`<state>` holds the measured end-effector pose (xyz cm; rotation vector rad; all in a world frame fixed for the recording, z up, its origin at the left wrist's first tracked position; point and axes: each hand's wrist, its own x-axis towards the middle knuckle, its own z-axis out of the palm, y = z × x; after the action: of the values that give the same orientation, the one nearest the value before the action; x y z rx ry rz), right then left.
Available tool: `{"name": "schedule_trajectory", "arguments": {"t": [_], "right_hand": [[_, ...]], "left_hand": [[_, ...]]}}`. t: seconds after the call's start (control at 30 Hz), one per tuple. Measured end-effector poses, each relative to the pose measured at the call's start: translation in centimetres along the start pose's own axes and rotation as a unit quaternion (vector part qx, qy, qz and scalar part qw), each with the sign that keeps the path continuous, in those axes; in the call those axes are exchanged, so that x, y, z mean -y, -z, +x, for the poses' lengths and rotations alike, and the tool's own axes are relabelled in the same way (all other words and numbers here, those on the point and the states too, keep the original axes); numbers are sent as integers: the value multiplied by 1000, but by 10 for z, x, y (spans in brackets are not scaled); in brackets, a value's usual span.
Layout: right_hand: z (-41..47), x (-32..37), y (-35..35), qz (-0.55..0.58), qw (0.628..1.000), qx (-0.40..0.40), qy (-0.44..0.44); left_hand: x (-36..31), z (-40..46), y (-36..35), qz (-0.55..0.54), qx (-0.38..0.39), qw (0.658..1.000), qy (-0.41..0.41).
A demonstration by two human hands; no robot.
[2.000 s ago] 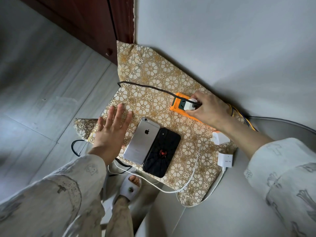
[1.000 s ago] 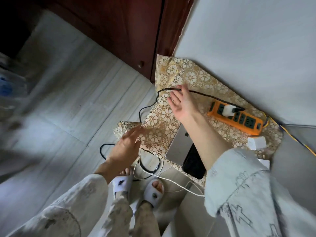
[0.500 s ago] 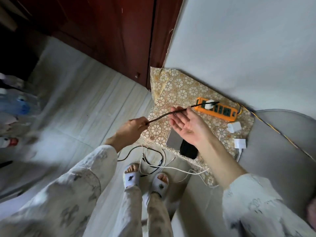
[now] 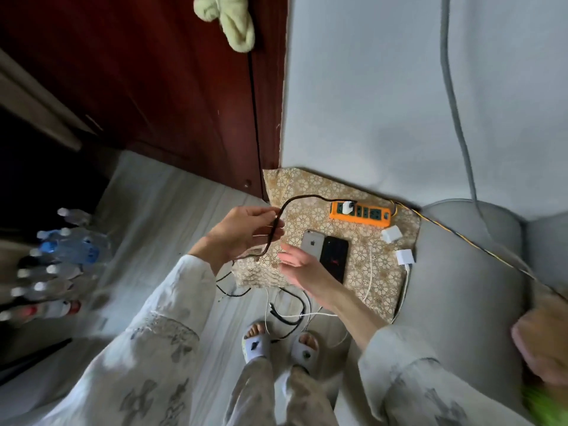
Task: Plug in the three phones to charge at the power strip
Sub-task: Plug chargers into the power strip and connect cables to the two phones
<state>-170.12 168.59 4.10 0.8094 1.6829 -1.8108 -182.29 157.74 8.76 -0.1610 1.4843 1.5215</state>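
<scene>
above patterned cloth (image 4: 310, 192) | left grip (image 4: 242, 232) grasping black cable (image 4: 273, 232) | right grip (image 4: 299, 265) released

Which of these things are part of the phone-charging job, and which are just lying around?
For the job: orange power strip, plugged-in adapter, black cable in left hand, silver phone, black phone, two loose white adapters.

Lying about: plastic bottles, green towel.
</scene>
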Motion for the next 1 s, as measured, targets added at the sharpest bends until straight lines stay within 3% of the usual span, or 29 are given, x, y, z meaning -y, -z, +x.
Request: {"name": "schedule_trajectory", "arguments": {"t": [0.2, 0.37, 0.6, 0.73, 0.87, 1.0], "right_hand": [[-27, 21, -3, -58, 990, -41, 125], [-54, 27, 10, -10, 990, -72, 123], [-103, 68, 31, 149, 974, -58, 162], [-121, 103, 40, 248, 950, -32, 184], [-132, 125, 48, 389, 904, -8, 175], [-137, 127, 60, 449, 873, 24, 190]], "left_hand": [[-28, -31, -46, -39, 72, 996, -21], [-39, -46, -56, -43, 51, 997, -48], [-12, -80, -33, 121, 18, 990, -70], [2, -103, -32, 299, 80, 945, -106], [-1, -114, -30, 421, -15, 890, -176], [-29, -125, -34, 366, -76, 897, -236]]}}
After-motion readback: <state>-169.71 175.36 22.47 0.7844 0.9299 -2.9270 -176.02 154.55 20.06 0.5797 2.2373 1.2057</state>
